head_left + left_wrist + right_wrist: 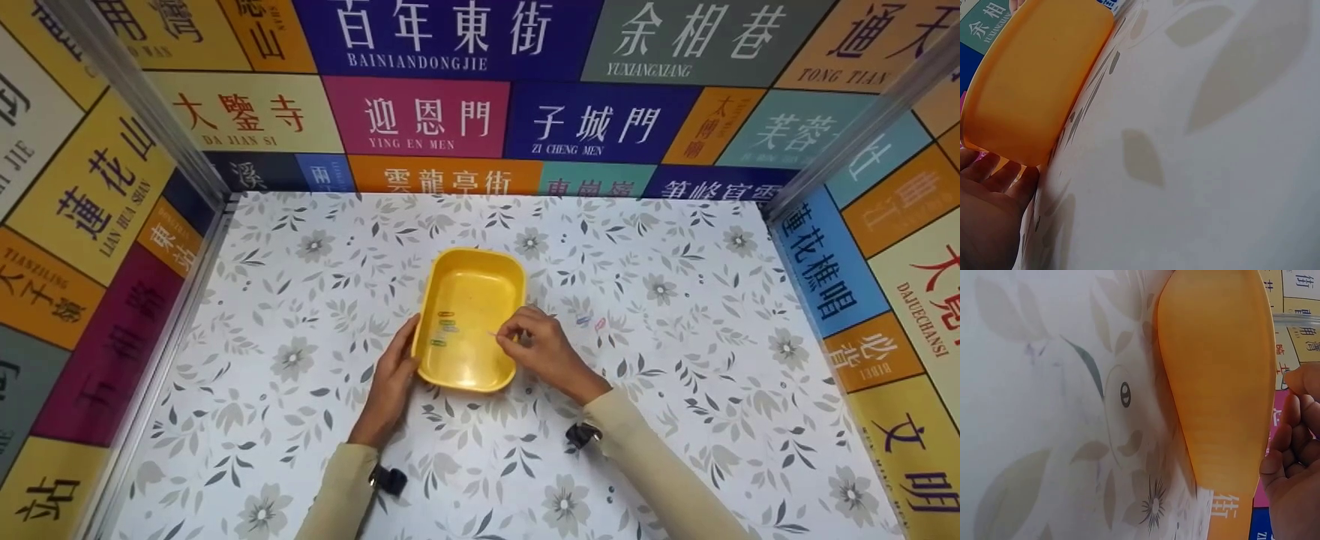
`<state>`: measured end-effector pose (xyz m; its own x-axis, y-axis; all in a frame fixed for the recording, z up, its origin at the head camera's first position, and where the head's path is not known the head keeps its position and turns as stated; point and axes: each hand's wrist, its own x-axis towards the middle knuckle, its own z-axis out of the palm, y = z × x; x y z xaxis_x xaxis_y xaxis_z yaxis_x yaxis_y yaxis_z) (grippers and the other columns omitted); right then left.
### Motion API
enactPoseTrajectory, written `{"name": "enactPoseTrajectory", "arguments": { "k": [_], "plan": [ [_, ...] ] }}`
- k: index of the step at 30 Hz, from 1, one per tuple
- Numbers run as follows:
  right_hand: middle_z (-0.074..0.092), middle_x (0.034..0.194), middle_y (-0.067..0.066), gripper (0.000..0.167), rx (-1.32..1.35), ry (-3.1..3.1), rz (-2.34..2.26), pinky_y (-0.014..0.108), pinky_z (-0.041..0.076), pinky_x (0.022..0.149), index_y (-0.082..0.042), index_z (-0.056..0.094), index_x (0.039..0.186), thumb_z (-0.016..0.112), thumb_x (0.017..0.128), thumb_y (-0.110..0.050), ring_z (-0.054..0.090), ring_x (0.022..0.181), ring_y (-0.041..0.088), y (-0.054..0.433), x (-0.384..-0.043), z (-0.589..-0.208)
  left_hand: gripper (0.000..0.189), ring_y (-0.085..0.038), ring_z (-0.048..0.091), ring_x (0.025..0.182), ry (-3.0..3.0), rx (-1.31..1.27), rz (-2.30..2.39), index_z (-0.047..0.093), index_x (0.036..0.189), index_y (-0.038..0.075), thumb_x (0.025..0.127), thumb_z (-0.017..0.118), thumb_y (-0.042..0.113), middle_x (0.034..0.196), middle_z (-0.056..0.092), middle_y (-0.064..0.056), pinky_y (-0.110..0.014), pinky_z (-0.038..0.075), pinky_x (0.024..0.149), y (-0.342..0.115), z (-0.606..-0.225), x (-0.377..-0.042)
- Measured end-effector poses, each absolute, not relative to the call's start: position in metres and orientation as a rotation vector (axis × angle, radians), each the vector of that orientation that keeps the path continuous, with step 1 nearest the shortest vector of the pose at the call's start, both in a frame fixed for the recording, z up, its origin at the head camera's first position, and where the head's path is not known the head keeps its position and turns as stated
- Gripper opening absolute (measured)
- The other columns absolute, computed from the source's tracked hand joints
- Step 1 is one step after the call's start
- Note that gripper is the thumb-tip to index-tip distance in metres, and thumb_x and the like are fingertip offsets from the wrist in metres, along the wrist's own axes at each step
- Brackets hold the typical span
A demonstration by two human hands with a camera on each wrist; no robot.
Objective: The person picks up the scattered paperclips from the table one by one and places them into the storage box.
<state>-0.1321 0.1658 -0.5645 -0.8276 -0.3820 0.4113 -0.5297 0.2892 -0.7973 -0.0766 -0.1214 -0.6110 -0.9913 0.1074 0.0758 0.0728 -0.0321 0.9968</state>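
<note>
A yellow plastic box lies on the patterned tabletop, with several small coloured paper clips on its floor toward the left. Along the box's left wall rests my left hand; in the left wrist view its fingers touch the end of the box without curling round it. Over the right rim, my right hand pinches a small pale paper clip between thumb and forefinger. In the right wrist view the clip mostly hides behind the fingertips, and the other fingers curl inward.
To the right of the box, a purple paper clip and a pink paper clip lie on the floral tabletop. Panels with coloured lettering stand along the back and both sides.
</note>
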Motion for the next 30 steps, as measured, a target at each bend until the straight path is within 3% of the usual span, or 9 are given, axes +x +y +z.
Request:
{"name": "enactPoseTrajectory", "arguments": {
  "k": [8, 13, 24, 30],
  "plan": [
    [0.070, 0.090, 0.001, 0.012, 0.826, -2.485, 1.515, 0.038, 0.053, 0.072, -0.008, 0.078, 0.091, 0.084, 0.093, 0.002, 0.063, 0.086, 0.027, 0.160, -0.135, -0.559, 0.069, -0.017, 0.031, 0.165, 2.170, 0.175, 2.207, 0.037, 0.173, 0.021, 0.108, 0.044, -0.002, 0.178, 0.035, 0.001, -0.023, 0.024, 0.132, -0.119, -0.611, -0.078],
    [0.070, 0.089, 0.000, 0.011, 0.837, -2.514, 1.448, 0.036, 0.053, 0.074, -0.008, 0.077, 0.090, 0.084, 0.092, 0.001, 0.062, 0.088, 0.021, 0.153, -0.136, -0.558, 0.068, -0.018, 0.030, 0.165, 2.142, 0.164, 2.217, 0.035, 0.174, 0.018, 0.109, 0.044, -0.001, 0.179, 0.034, -0.001, -0.024, 0.024, 0.132, -0.121, -0.611, -0.077],
    [0.070, 0.089, 0.006, 0.008, 0.941, -2.569, 1.362, 0.039, 0.058, 0.080, -0.005, 0.077, 0.090, 0.082, 0.094, -0.001, 0.064, 0.090, 0.023, 0.134, -0.136, -0.559, 0.068, -0.026, 0.031, 0.165, 2.168, 0.127, 2.223, 0.034, 0.173, 0.011, 0.107, 0.044, -0.003, 0.179, 0.033, -0.008, -0.020, 0.027, 0.130, -0.123, -0.613, -0.072],
    [0.069, 0.089, 0.004, 0.007, 0.957, -2.631, 1.295, 0.033, 0.055, 0.082, -0.007, 0.077, 0.090, 0.081, 0.094, -0.002, 0.062, 0.090, 0.023, 0.132, -0.140, -0.555, 0.069, -0.022, 0.033, 0.164, 2.149, 0.113, 2.226, 0.036, 0.174, 0.016, 0.107, 0.046, -0.001, 0.178, 0.036, -0.003, -0.023, 0.027, 0.131, -0.119, -0.610, -0.075]
  ]
}}
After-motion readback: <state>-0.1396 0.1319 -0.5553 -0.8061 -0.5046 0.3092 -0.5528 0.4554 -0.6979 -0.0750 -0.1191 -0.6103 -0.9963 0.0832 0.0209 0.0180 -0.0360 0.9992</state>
